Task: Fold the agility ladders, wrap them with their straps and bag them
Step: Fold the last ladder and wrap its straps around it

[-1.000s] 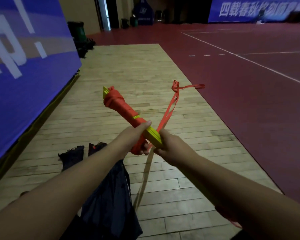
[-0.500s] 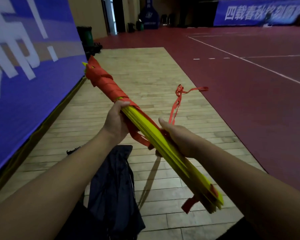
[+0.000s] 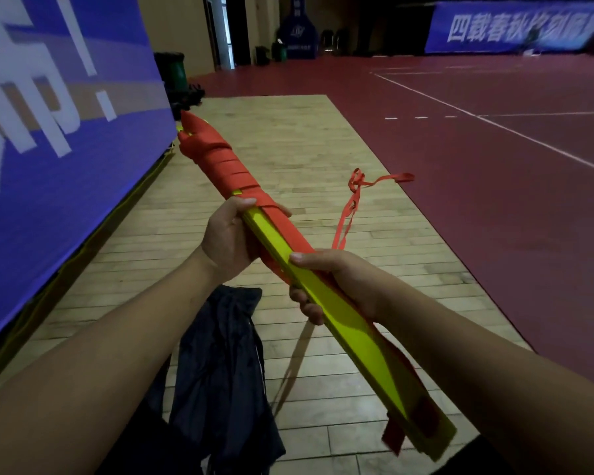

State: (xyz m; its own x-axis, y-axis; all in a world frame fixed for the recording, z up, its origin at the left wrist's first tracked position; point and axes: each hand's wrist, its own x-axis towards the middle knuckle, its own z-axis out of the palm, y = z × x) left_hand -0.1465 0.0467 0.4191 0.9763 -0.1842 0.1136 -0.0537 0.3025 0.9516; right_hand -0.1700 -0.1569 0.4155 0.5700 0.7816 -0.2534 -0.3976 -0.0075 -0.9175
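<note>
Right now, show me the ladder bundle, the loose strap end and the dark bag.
ladder bundle (image 3: 354, 332): head view, on the bare yellow face of its near half.
loose strap end (image 3: 402, 177): head view, on its far right tip.
dark bag (image 3: 220, 354): head view, on the middle of its crumpled cloth.

ladder bundle (image 3: 340, 310): flat yellow rungs stacked together, held slanted, far end raised to the left, near end low to the right
strap (image 3: 220, 162): orange, wound in tight turns round the ladder bundle's far half
strap tail (image 3: 352, 204): loose, rising from the ladder bundle's right side by the right hand, tangled at its top
left hand (image 3: 228, 240): grips the ladder bundle where the wrapping ends, thumb on top
right hand (image 3: 336, 282): grips the ladder bundle's bare middle, thumb on top, fingers curled beneath
dark bag (image 3: 220, 354): crumpled below the ladder bundle
blue banner (image 3: 48, 132): left of the ladder bundle
wooden floor (image 3: 288, 138): beneath and beyond the ladder bundle
</note>
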